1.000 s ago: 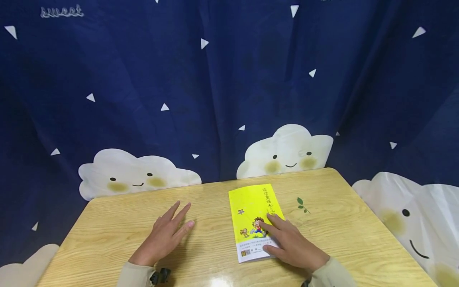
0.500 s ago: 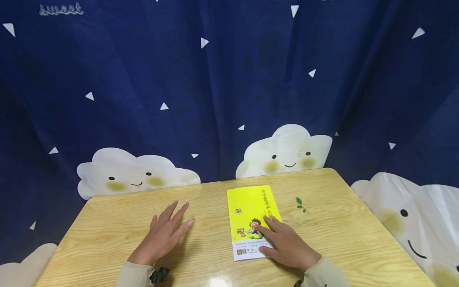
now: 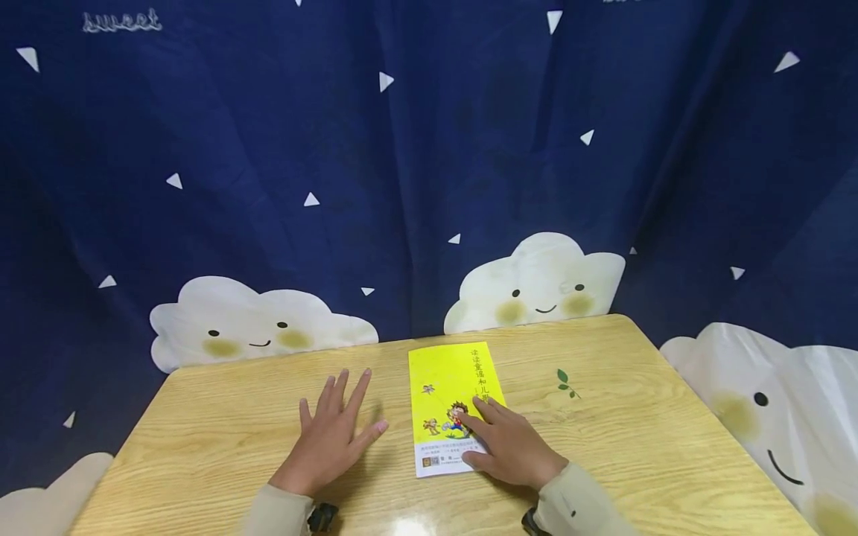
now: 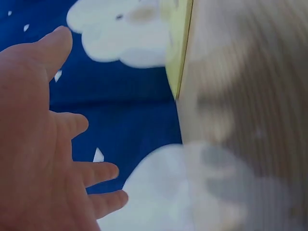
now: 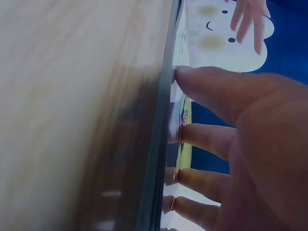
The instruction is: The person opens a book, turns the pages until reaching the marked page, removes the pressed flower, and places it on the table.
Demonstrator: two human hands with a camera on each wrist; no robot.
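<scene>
A thin book (image 3: 445, 380) with a yellow cover, a cartoon child and a white lower band lies flat on the wooden table (image 3: 201, 417). My right hand (image 3: 512, 447) rests on its lower right part, fingertips and thumb touching the cover; the right wrist view shows these fingers (image 5: 207, 137) spread on the surface. Left of the book, my left hand (image 3: 328, 439) hovers palm down over the wood with fingers spread, holding nothing. In the left wrist view its fingers (image 4: 96, 173) stand apart from the tabletop, and the book's yellow edge (image 4: 180, 53) shows beyond them.
A dark blue curtain (image 3: 415, 164) with white triangles and smiling clouds hangs right behind the table's far edge. A green leaf print (image 3: 564, 381) marks the tabletop right of the book. Dark wrist straps (image 3: 323, 517) show at both sleeves.
My right hand has slid the book to the left across the table, staying on its cover. The left hand has moved slightly right, its fingers still spread.
</scene>
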